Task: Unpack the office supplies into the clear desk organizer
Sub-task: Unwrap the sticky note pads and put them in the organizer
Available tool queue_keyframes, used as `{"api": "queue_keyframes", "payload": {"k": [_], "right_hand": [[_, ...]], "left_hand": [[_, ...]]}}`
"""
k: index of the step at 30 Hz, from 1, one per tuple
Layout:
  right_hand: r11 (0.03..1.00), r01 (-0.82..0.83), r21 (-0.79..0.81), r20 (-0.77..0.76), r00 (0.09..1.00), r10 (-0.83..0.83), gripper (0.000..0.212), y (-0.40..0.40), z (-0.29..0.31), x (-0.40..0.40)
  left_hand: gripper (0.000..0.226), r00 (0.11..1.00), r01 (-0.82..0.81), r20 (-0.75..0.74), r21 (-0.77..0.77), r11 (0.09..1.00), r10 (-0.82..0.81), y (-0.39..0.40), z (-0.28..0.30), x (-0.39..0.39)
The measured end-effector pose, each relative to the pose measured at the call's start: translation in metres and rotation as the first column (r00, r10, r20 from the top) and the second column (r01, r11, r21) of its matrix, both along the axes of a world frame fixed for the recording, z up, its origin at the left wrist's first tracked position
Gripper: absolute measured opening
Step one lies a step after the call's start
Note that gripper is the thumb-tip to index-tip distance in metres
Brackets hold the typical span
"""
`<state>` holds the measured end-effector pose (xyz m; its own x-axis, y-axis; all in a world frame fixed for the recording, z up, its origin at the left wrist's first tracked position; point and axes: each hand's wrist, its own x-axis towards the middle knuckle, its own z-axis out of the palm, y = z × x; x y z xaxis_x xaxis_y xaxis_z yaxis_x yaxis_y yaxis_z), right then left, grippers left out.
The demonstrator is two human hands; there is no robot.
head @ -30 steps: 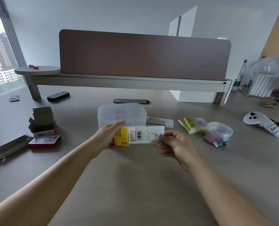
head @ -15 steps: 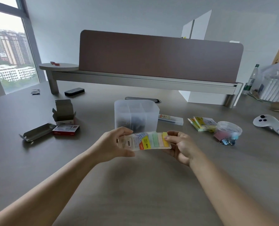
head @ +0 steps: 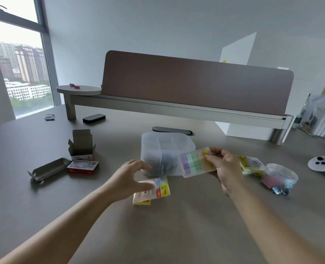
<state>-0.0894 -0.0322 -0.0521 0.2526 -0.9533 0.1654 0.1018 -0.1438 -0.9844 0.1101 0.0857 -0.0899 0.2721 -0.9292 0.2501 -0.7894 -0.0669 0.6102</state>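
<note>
Pastel sticky-tab case (head: pixel 197 164) — pinched in right hand (head: pixel 225 168); left hand (head: pixel 128 180) presses wrapper (head: pixel 154 188), fingers relaxed. Lower case upright into an empty organizer (head: pixel 165 147) compartment.

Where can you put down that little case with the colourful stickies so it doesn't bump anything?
The brown desk is bare in front, between the forearms, nearer than the printed wrapper. More room lies left, between the clear plastic organizer and the red-and-white box. It is crowded right of the right hand, by the round tub of binder clips.
</note>
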Motion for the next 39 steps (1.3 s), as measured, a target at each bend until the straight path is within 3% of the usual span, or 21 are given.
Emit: {"api": "queue_keyframes", "payload": {"k": [2,4,7,10,13,17,20,24,31,39], "right_hand": [[0.997,0.026,-0.067,-0.008,1.000,-0.027,0.023,-0.008,0.009,0.006],[0.992,0.048,-0.115,-0.004,0.999,-0.049,0.020,-0.018,0.018,0.012],[0.988,0.065,-0.143,0.026,0.998,-0.062,0.016,-0.033,0.029,0.020],[0.986,0.047,-0.162,-0.022,0.998,-0.051,0.018,-0.045,0.033,0.028],[0.979,0.041,-0.200,-0.099,0.993,-0.061,0.013,-0.056,0.033,0.034],[0.929,0.056,-0.365,-0.243,0.958,-0.153,0.012,-0.066,0.036,0.038],[0.883,-0.020,-0.470,-0.370,0.912,-0.177,0.015,-0.067,0.042,0.042],[0.804,-0.127,-0.581,-0.563,0.776,-0.284,0.016,-0.068,0.050,0.051],[0.794,-0.232,-0.561,-0.710,0.628,-0.318,0.018,-0.065,0.059,0.058],[0.903,-0.261,-0.342,-0.743,0.663,-0.090,0.016,-0.066,0.041,0.063]], "left_hand": [[0.041,0.992,-0.121,0.006,-0.194,0.974,0.125,-0.008,0.008,0.003],[0.046,0.980,-0.181,0.028,-0.263,0.948,0.195,-0.019,0.017,0.005],[0.050,0.980,-0.154,0.103,-0.165,0.974,0.173,-0.038,0.025,0.006],[0.038,0.986,-0.123,0.103,-0.090,0.988,0.132,-0.053,0.024,0.007],[0.027,0.992,-0.096,0.079,-0.081,0.992,0.102,-0.062,0.021,0.013],[0.021,0.996,-0.077,0.033,-0.101,0.992,0.081,-0.066,0.023,0.023],[0.020,0.997,-0.072,0.024,-0.113,0.991,0.075,-0.067,0.022,0.026],[0.020,0.997,-0.075,0.017,-0.112,0.991,0.078,-0.068,0.021,0.026],[0.022,0.997,-0.081,0.008,-0.112,0.990,0.082,-0.068,0.022,0.026],[0.023,0.996,-0.085,0.006,-0.127,0.988,0.087,-0.069,0.020,0.025]]}}
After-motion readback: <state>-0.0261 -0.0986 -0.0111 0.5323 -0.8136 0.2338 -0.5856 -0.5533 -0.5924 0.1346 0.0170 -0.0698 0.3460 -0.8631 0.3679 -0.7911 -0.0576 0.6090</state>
